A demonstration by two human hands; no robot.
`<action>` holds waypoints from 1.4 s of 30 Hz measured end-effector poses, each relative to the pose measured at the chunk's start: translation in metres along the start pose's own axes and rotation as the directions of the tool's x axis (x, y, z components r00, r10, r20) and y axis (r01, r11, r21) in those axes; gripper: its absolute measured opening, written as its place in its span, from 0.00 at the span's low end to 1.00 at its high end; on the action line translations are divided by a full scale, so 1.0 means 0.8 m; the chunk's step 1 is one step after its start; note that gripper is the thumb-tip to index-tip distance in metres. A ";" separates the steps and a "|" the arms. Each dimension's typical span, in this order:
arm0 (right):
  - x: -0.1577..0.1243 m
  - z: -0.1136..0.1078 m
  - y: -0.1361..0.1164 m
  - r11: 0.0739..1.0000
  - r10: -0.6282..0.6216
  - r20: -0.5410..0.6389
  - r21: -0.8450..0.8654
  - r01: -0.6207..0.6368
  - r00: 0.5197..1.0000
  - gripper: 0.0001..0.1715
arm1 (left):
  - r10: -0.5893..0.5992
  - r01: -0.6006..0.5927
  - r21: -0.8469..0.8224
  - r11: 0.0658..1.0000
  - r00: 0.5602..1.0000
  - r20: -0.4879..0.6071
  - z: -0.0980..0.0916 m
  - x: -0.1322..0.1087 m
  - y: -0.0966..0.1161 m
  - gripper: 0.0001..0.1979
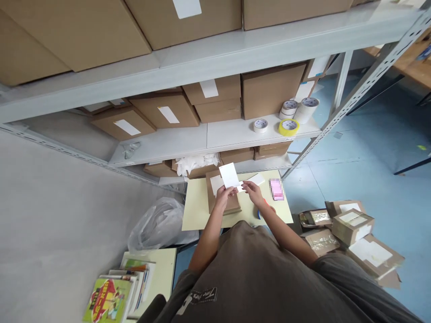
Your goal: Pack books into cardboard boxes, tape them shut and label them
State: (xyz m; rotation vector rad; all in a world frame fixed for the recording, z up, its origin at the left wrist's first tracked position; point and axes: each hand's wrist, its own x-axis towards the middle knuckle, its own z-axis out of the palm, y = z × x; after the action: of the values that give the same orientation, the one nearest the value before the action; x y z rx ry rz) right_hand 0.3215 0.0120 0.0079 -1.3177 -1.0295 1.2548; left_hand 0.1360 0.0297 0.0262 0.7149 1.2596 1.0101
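Observation:
My left hand (226, 194) is closed on the lower edge of a white paper sheet (229, 175), which stands tilted up over a cardboard box (233, 205). My right hand (253, 191) is beside it, with thumb and fingertips pinched at a small white paper piece (240, 187) by the sheet's lower right corner. Whether that piece is joined to the sheet, I cannot tell. A white label (216, 183) lies on the box, partly behind the sheet. Under all this is a pale yellow table (197, 213). By my right forearm lies an orange and blue tape dispenser (268, 205), partly hidden.
White papers (257, 178) and a pink blurred item (276, 189) lie right on the table. A metal shelf (182, 141) ahead carries boxes and tape rolls (288, 127). Parcels (353, 224) are heaped on the floor at right; a plastic bag (158, 224) and books (111, 298) are at left.

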 end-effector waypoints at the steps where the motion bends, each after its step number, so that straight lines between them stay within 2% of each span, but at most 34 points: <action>1: -0.002 0.003 0.000 0.998 0.037 0.029 0.045 -0.038 0.999 0.23 | -0.010 0.010 -0.026 1.000 1.000 0.005 0.003 -0.002 0.001 0.25; 3: -0.004 0.005 -0.005 0.993 0.058 0.058 0.098 -0.063 0.997 0.22 | -0.022 0.023 -0.063 0.998 1.000 0.015 0.010 -0.007 0.005 0.25; 6: -0.004 0.003 -0.017 0.990 0.029 0.055 0.137 -0.037 0.998 0.20 | -0.017 0.021 -0.093 0.995 0.999 0.038 0.019 -0.011 0.013 0.25; 11: -0.004 -0.003 -0.031 0.991 -0.015 0.055 0.130 0.007 0.998 0.20 | -0.020 0.027 -0.097 0.995 0.997 0.068 0.030 -0.016 0.024 0.24; 19: -0.005 -0.008 -0.034 0.996 -0.046 0.101 0.084 0.037 0.994 0.23 | -0.045 0.048 -0.037 0.998 0.995 0.093 0.031 -0.013 0.012 0.24; 20: -0.006 -0.009 -0.034 0.996 -0.057 0.108 0.073 0.049 0.992 0.23 | -0.045 0.046 -0.011 0.999 0.996 0.075 0.031 -0.012 0.010 0.24; 22: -0.008 -0.011 -0.034 0.995 -0.086 0.118 0.051 0.081 0.989 0.25 | 0.012 -0.009 0.088 0.996 0.999 -0.032 0.030 -0.011 0.008 0.26; 24: -0.010 -0.012 -0.033 0.993 -0.116 0.120 0.027 0.114 0.986 0.26 | 0.166 -0.124 0.246 0.961 0.973 -0.160 0.028 -0.013 0.010 0.30; 25: -0.010 -0.012 -0.032 0.992 -0.129 0.125 0.015 0.129 0.984 0.26 | 0.251 -0.184 0.324 0.928 0.952 -0.176 0.028 -0.016 0.013 0.29; 27: -0.011 -0.011 -0.031 0.988 -0.150 0.138 -0.003 0.152 0.979 0.27 | 0.337 -0.281 0.414 0.866 0.939 -0.069 0.029 -0.023 0.019 0.23; 29: -0.012 -0.010 -0.031 0.986 -0.161 0.156 -0.009 0.164 0.975 0.27 | 0.325 -0.339 0.418 0.843 0.940 0.106 0.033 -0.031 0.024 0.17; 31: -0.013 -0.009 -0.031 0.987 -0.160 0.172 -0.006 0.164 0.972 0.26 | 0.312 -0.371 0.402 0.837 0.927 0.207 0.038 -0.040 0.028 0.16; 37: -0.017 -0.005 -0.029 0.984 -0.173 0.207 -0.002 0.177 0.963 0.26 | 0.402 -0.448 0.401 0.799 0.894 0.198 0.042 -0.058 0.028 0.16; 42: -0.020 0.001 -0.028 0.982 -0.173 0.198 -0.040 0.184 0.965 0.27 | 0.362 -0.391 0.380 0.839 0.920 0.147 0.036 -0.061 0.027 0.17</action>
State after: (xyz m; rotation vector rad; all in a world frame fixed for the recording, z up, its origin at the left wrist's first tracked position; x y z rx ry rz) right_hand 0.3204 -0.0008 0.0324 -1.1332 -1.3019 1.2402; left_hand 0.1594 -0.0032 0.0713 1.3527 1.3080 1.0370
